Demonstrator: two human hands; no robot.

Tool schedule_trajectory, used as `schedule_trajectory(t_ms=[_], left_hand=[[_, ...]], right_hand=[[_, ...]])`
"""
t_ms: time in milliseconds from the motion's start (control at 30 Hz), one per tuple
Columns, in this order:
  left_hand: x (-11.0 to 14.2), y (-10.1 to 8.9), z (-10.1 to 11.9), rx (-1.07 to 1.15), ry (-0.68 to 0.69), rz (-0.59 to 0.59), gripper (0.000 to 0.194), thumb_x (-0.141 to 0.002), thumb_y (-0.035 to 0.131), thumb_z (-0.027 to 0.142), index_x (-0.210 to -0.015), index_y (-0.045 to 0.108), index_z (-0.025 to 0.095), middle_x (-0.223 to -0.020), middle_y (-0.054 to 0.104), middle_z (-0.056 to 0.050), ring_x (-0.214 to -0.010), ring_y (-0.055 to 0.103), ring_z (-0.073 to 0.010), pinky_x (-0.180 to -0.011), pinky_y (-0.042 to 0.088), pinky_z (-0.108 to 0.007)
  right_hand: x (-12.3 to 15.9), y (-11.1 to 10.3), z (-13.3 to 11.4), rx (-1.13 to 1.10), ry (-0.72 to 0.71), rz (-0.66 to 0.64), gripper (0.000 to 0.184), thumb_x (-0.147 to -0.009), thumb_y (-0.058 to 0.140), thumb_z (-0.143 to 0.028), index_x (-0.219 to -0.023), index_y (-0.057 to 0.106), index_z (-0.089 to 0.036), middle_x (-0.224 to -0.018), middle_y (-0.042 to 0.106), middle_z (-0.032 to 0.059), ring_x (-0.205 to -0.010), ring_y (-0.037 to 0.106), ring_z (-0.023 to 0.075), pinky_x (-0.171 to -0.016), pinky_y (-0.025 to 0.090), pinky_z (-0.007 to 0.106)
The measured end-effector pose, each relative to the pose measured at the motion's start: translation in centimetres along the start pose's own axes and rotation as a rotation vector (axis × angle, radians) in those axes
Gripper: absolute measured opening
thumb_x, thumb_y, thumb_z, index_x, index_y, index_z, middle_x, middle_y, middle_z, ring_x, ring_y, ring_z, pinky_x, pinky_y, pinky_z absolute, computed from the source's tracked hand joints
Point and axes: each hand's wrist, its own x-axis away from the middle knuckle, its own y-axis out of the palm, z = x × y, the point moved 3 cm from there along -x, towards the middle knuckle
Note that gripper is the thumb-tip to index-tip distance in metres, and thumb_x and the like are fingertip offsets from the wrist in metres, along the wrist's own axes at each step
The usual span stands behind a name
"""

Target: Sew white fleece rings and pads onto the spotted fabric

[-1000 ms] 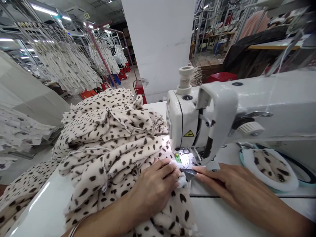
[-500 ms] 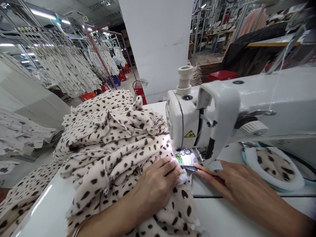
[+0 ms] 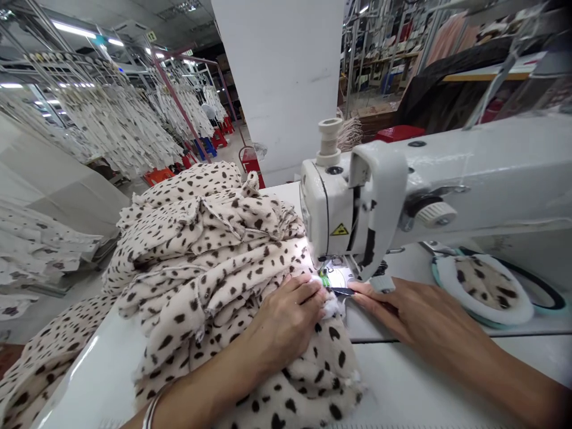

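Cream plush fabric with dark spots (image 3: pixel 241 256) lies in a thick heap left of the sewing machine (image 3: pixel 353 202). My left hand (image 3: pixel 290 310) is closed on its edge just in front of the needle area, fingers bent over the cloth. White fluff (image 3: pixel 331 307) shows beside those fingertips. Between thumb and fingers, my right hand (image 3: pixel 402 304) grips a slim pointed metal tool (image 3: pixel 342 291); its handle is mostly hidden, so its exact kind is unclear. The tool's tip points left and reaches the fabric edge near my left fingertips. A lamp lights the green-marked needle plate (image 3: pixel 337 275).
On the right, a round piece with spotted plush (image 3: pixel 487 283) and a white rim rests on the machine bed. The white tabletop (image 3: pixel 393 381) runs along the front. Behind stands a white pillar (image 3: pixel 286 89). Racks of hanging garments (image 3: pixel 116 119) fill the left background.
The view has shifted slightly, so the machine appears a little further left. The tool tip stays by the fabric edge; both hands keep their hold.
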Motion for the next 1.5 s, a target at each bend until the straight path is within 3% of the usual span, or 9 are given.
schedule_trajectory(t_ms=[400, 533, 700, 833, 1000, 1267, 1500], left_hand=[[-0.2, -0.1, -0.5, -0.05, 0.039, 0.031, 0.016, -0.098, 0.047, 0.017, -0.108, 0.059, 0.015, -0.11, 0.066, -0.007, -0.108, 0.059, -0.0191, -0.096, 0.052, -0.036], [-0.1, 0.0, 0.1, -0.154, 0.08, 0.019, 0.017, -0.097, 0.046, 0.009, -0.107, 0.058, 0.011, -0.105, 0.065, -0.008, -0.104, 0.058, -0.0199, -0.096, 0.051, -0.039], [-0.1, -0.2, 0.7, -0.139, 0.106, -0.058, 0.023, -0.095, 0.038, 0.003, -0.108, 0.056, 0.01, -0.104, 0.063, -0.01, -0.097, 0.057, -0.0191, -0.084, 0.055, -0.031], [-0.3, -0.3, 0.7, -0.143, 0.16, -0.091, 0.024, -0.093, 0.038, 0.001, -0.109, 0.055, 0.007, -0.106, 0.062, -0.01, -0.097, 0.056, -0.0199, -0.088, 0.054, -0.032], [-0.6, -0.4, 0.6, -0.15, 0.189, -0.089, 0.025, -0.094, 0.035, 0.0, -0.107, 0.055, 0.007, -0.106, 0.063, -0.01, -0.096, 0.057, -0.018, -0.093, 0.052, -0.031], [-0.8, -0.6, 0.0, -0.149, 0.186, -0.116, 0.027, -0.098, 0.03, 0.004, -0.103, 0.056, 0.011, -0.107, 0.064, -0.01, -0.097, 0.058, -0.0168, -0.087, 0.054, -0.031], [-0.9, -0.6, -1.0, -0.177, 0.216, -0.082, 0.028, -0.099, 0.03, 0.006, -0.104, 0.057, 0.011, -0.108, 0.064, -0.01, -0.094, 0.059, -0.0167, -0.083, 0.055, -0.029]], right_hand=[[-0.4, 0.4, 0.0, 0.028, 0.048, -0.034, 0.061, -0.099, 0.032, -0.054, -0.056, 0.06, -0.021, -0.045, 0.04, -0.001, -0.035, 0.04, 0.0108, -0.039, 0.022, 0.022], [-0.2, 0.5, 0.3, -0.042, 0.045, -0.045, 0.056, -0.1, 0.032, -0.05, -0.062, 0.062, -0.021, -0.047, 0.044, -0.0011, -0.036, 0.044, 0.0114, -0.04, 0.024, 0.023], [0.1, -0.1, 1.0, -0.169, 0.074, -0.11, 0.048, -0.099, 0.041, -0.047, -0.059, 0.05, -0.021, -0.05, 0.048, -0.0021, -0.04, 0.047, 0.0109, -0.042, 0.027, 0.025], [0.1, -0.8, 0.8, -0.279, 0.093, -0.135, 0.045, -0.099, 0.042, -0.046, -0.062, 0.049, -0.022, -0.049, 0.048, -0.003, -0.041, 0.048, 0.0117, -0.043, 0.03, 0.027], [0.1, -0.6, 0.3, -0.175, 0.056, -0.108, 0.046, -0.099, 0.041, -0.043, -0.059, 0.053, -0.022, -0.048, 0.047, -0.0024, -0.039, 0.047, 0.0116, -0.042, 0.027, 0.026], [-0.2, -0.2, 0.5, -0.066, 0.042, -0.031, 0.048, -0.098, 0.04, -0.048, -0.062, 0.058, -0.021, -0.047, 0.047, -0.0021, -0.036, 0.044, 0.0105, -0.039, 0.024, 0.023], [-0.6, 0.1, 0.8, -0.005, 0.069, 0.016, 0.047, -0.097, 0.042, -0.047, -0.059, 0.049, -0.021, -0.044, 0.044, -0.0032, -0.036, 0.043, 0.0111, -0.041, 0.023, 0.023]])
